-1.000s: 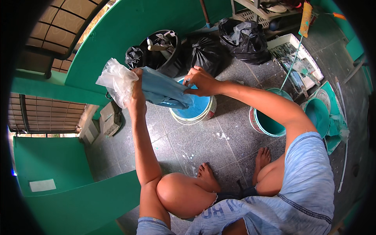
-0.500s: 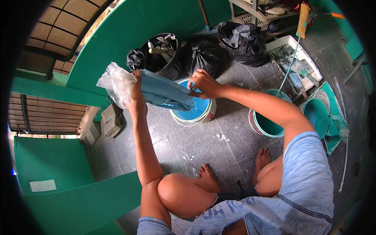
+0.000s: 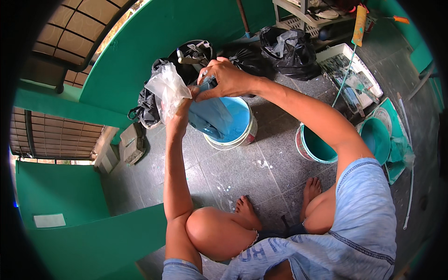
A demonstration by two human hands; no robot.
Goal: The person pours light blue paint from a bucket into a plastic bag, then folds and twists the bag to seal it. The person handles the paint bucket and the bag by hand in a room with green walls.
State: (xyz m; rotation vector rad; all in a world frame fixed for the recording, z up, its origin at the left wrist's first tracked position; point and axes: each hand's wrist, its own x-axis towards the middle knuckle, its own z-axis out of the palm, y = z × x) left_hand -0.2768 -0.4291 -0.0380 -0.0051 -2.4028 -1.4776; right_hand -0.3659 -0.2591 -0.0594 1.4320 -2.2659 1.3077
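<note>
A plastic bag [image 3: 168, 88], clear and crumpled at its top, hangs over the white bucket [image 3: 253, 130]. Its lower part is coated or filled with blue paint and reaches down over the bucket's left side. My left hand [image 3: 181, 105] is closed round the bag's gathered neck. Close beside it, my right hand [image 3: 229, 80] has its fingers bent and pinching the bag just below the left hand. Blue paint [image 3: 239, 114] lies inside the bucket. The right fingertips are partly hidden behind the bag.
Black garbage bags [image 3: 289, 53] and a black bin of tools line the green wall. To the right stand a bucket with green paint [image 3: 319, 144], a paint roller [image 3: 359, 25], a white tray [image 3: 373, 77] and a green basin [image 3: 375, 140]. Concrete blocks [image 3: 133, 143] lie left.
My right hand has moved left and up along the bag to meet the left hand. My left hand shifted slightly right, and the bag's blue part now hangs lower into the bucket.
</note>
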